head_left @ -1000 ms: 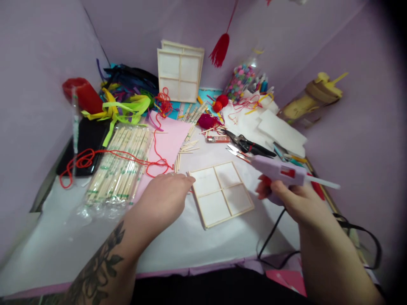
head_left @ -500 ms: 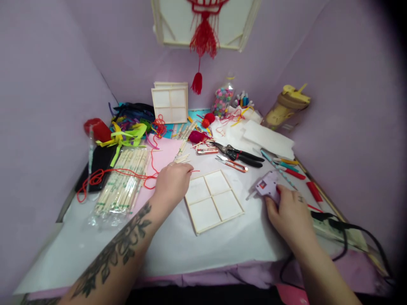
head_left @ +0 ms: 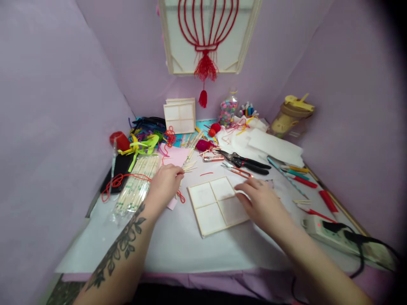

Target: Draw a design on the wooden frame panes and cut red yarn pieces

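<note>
A right hand (head_left: 259,203), fingers loosely spread and thumb set apart with nothing visible between them, reaches over the right side of a white-backed stick frame (head_left: 216,205) on a paper-covered table (head_left: 171,254); whether the fingertips touch it or hover just above, I cannot tell from where I stand. The frame lies flat to that hand's left, nearly square, so no long axis stands out. It is turned slightly, its near left corner toward the worker.

The left hand (head_left: 165,184) is the farther of the two — off beyond the frame's left edge, fingertips drawn together, though what they may pinch is not plain. Between it and the frame, a loop of red yarn (head_left: 181,197) lies on the table. A short red strand (head_left: 206,173) sits just past the far edge. The right hand and forearm hide the frame's right corner.

Farther out, orange snips (head_left: 238,171) and black-handled shears (head_left: 257,166) lie close behind the frame, near a lighter (head_left: 213,158). A bag of sticks (head_left: 136,182) rests left of the left hand; a power strip (head_left: 318,228) lies beyond the right forearm. Two similar frames (head_left: 179,118) lean at the back — below a wall hanging (head_left: 208,38) with a red tassel.
</note>
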`<state>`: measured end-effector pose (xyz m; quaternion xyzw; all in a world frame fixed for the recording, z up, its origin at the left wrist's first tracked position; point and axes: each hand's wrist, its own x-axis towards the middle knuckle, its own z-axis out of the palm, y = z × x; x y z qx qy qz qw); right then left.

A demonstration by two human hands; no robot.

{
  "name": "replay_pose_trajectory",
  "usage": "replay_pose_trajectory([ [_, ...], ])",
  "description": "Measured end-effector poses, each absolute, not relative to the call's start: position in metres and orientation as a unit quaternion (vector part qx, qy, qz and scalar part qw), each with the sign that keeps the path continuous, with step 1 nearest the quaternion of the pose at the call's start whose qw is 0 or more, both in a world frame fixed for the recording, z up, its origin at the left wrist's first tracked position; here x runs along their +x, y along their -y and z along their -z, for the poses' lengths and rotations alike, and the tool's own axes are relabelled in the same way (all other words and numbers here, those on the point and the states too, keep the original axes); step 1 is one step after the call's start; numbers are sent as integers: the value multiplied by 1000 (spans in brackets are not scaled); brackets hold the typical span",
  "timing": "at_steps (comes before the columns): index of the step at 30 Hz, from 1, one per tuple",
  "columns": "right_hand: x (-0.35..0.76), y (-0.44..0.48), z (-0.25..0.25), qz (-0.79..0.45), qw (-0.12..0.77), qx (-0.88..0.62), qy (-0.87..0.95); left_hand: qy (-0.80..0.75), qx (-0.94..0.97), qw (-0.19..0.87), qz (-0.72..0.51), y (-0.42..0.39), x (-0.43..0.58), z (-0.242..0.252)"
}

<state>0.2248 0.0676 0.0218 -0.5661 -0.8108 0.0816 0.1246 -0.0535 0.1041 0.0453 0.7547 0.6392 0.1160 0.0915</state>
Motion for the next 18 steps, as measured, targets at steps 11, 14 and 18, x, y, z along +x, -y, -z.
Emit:
replay_pose_trajectory([
  [11,131,-122,-26,-199,107,-473,852,-565,812,129,-67,-97,-106,-44],
  [14,102,-103,-20,-202,108,-472,851,-597,781,124,-137,-94,-124,-30],
  [18,64,-102,-14,-214,107,-482,843,-609,758,114,-205,-92,-125,-15],
])
